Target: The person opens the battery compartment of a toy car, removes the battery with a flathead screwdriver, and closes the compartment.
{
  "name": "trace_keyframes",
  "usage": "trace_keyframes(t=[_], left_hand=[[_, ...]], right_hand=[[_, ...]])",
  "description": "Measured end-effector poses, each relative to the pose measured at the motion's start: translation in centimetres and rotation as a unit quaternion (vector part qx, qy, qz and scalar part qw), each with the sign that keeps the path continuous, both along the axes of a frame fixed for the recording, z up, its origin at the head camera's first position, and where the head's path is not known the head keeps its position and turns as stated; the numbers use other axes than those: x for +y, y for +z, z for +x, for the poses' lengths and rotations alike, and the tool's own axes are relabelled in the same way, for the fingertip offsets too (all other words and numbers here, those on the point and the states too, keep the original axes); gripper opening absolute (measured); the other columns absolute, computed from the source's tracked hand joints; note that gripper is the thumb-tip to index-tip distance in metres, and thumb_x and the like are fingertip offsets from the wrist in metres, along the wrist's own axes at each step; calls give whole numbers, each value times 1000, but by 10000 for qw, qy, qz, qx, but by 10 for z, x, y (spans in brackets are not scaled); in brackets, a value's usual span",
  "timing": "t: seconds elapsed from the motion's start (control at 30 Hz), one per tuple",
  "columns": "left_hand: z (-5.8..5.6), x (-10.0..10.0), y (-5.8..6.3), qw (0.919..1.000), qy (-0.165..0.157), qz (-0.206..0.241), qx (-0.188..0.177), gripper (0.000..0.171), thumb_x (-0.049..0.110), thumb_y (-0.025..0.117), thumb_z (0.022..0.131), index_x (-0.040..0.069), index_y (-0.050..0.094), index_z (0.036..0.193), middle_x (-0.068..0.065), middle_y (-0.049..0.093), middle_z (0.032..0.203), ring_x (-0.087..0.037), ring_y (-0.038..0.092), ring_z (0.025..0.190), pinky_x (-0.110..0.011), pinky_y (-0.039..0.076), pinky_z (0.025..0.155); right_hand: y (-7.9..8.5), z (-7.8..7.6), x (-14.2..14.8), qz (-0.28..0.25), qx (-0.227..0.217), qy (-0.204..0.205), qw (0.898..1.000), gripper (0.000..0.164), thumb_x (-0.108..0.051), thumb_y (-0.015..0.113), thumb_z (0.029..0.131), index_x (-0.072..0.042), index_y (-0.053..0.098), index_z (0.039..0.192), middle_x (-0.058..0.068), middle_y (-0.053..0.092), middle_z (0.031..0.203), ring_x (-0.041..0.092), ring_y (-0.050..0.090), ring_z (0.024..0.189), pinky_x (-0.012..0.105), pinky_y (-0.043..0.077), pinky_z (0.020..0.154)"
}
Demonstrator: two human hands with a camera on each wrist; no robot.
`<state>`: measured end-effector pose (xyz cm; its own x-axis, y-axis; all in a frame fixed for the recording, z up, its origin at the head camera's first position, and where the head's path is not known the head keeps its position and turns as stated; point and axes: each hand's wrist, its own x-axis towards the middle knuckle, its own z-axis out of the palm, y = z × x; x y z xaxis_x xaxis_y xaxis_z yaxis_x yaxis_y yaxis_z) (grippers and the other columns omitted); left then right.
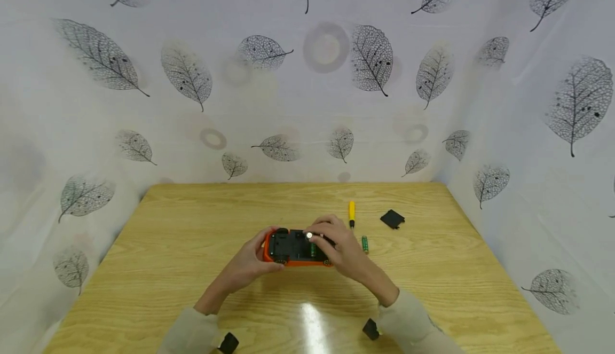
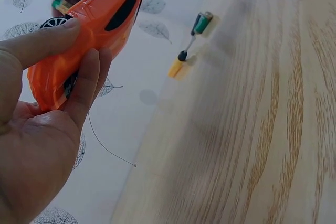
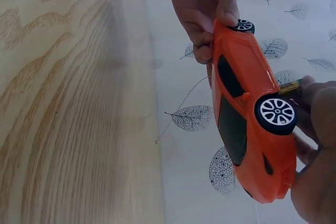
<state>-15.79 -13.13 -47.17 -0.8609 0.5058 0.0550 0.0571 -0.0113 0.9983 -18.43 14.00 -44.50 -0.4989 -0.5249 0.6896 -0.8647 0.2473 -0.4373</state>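
Observation:
An orange toy car (image 1: 300,263) is turned with its black underside (image 1: 282,245) up, facing the head camera. My left hand (image 1: 246,265) grips one end of it, thumb along the near side by a wheel. Over the open battery compartment, my right hand (image 1: 347,251) pinches a small green battery (image 3: 290,87), its silver end showing in the head view. One more green battery (image 1: 313,250) lies inside the compartment, partly hidden by the right fingers. In the right wrist view the car's orange body (image 3: 247,61) shows, with black windows and white-spoked wheels.
On the wooden table (image 1: 182,226), a loose green battery (image 1: 365,244) lies right of the car, near a yellow-handled screwdriver (image 1: 352,212). Farther right rests a black battery cover (image 1: 392,219). A thin wire (image 2: 107,146) hangs from the car. A leaf-patterned curtain (image 1: 307,103) surrounds the table's back and sides.

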Motion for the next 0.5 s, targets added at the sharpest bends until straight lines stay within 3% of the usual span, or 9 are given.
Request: trace_keyframes(t=[0.17, 0.23, 0.3, 0.4, 0.47, 0.5], left_hand=[[2, 0, 1, 9999, 106, -83, -26, 90, -4, 75, 90, -4, 19, 161, -35, 33, 155, -35, 62, 123, -33, 59, 91], [2, 0, 1, 9999, 127, -91, -49, 90, -5, 75, 90, -4, 20, 161, -35, 32, 156, -36, 62, 123, -34, 59, 91], [2, 0, 1, 9999, 133, -98, -52, 89, -6, 75, 90, -3, 20, 160, -34, 32, 156, -36, 62, 123, -34, 59, 91], [2, -1, 1, 9998, 144, -84, -59, 89, -6, 75, 89, -2, 22, 160, -34, 33, 155, -36, 62, 124, -34, 59, 91], [2, -1, 2, 9999, 145, -59, -67, 89, -6, 76, 89, -2, 22, 160, -33, 33, 155, -36, 61, 124, -34, 59, 92], [2, -2, 2, 9998, 156, -67, -58, 89, -6, 76, 89, -2, 23, 160, -33, 33, 155, -35, 61, 124, -34, 58, 92]], right_hand=[[6, 2, 1, -811, -142, 38, 9966, 30, 13, 61, 96, -3, 71, 120, 13, 69, 115, 26, 63, 106, 31, 55, 82], [8, 4, 4, -1129, -338, -77, 9930, 30, 15, 57, 98, -2, 69, 121, 14, 71, 113, 14, 63, 86, 21, 52, 69], [11, 6, 9, -1439, -556, -286, 9876, 29, 14, 53, 101, -1, 67, 121, 14, 72, 112, 8, 62, 82, 17, 50, 67], [15, 7, 17, -1885, -922, -641, 9756, 25, 10, 48, 105, 2, 65, 121, 17, 73, 111, 5, 59, 76, 18, 50, 65], [15, 5, 24, -2077, -1033, -818, 9693, 23, 8, 47, 106, 5, 64, 121, 19, 72, 109, 10, 65, 89, 23, 54, 74], [16, 5, 27, -2154, -1074, -901, 9664, 22, 7, 48, 106, 6, 64, 120, 20, 72, 108, 10, 66, 88, 23, 55, 73]])
